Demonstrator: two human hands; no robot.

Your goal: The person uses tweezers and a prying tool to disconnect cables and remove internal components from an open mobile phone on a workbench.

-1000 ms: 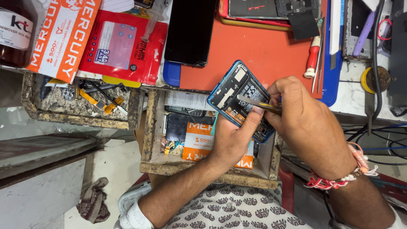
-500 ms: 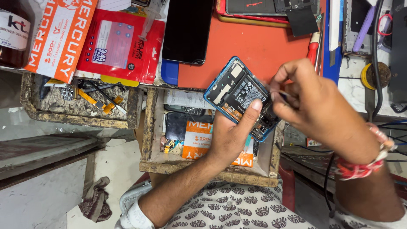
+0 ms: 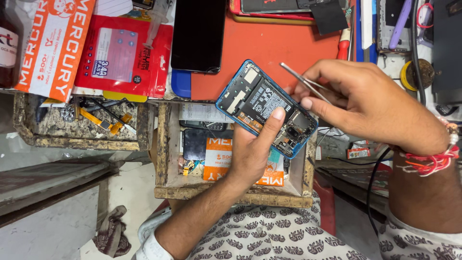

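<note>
Since a moment ago, right hand lifted off the opened blue-framed phone, fingers pinched on thin metal tweezers. Left hand gripping phone above open wooden drawer. Red packet and orange box toward the orange bench mat's left edge.

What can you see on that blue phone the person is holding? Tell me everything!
The phone has a blue frame and its back cover is off, so the dark insides show: a black plate in the middle, pale metal pieces at the upper end, an orange strip along one edge and small dark parts at the lower end. It lies tilted above an open wooden drawer. The left hand holds it from below, thumb on the insides. The right hand holds metal tweezers beside it.
</note>
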